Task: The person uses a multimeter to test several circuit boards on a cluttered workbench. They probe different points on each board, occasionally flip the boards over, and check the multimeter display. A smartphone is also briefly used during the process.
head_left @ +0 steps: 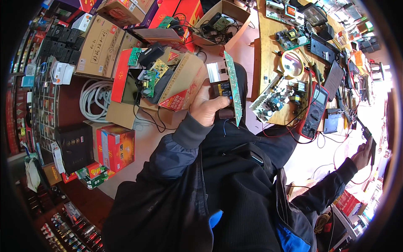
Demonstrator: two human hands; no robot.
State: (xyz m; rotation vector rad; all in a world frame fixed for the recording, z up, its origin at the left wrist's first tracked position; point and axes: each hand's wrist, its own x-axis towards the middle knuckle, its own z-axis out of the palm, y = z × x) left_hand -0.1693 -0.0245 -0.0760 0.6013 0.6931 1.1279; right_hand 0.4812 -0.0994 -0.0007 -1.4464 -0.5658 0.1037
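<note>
My left hand (205,105) is closed on the near edge of a circuit board (233,90) and holds it up on edge above my lap. The board's green solder side faces right. A silver heat sink and dark components stand out on its left side. Far out to the right, my right hand (362,154) is closed around a long dark tool (373,150) beside the bench. Glare and distance keep me from telling its exact kind. Nearest that hand on the bench side is a red-edged multimeter (315,111) with a dark dial.
The wooden bench (268,38) carries another circuit board (277,101), a round yellow-rimmed magnifier (291,64) and trailing wires. To the left stand an opened carton (184,80) with boards on it, a coiled white hose (93,101) and a red box (115,147). Another carton (237,35) holds cables.
</note>
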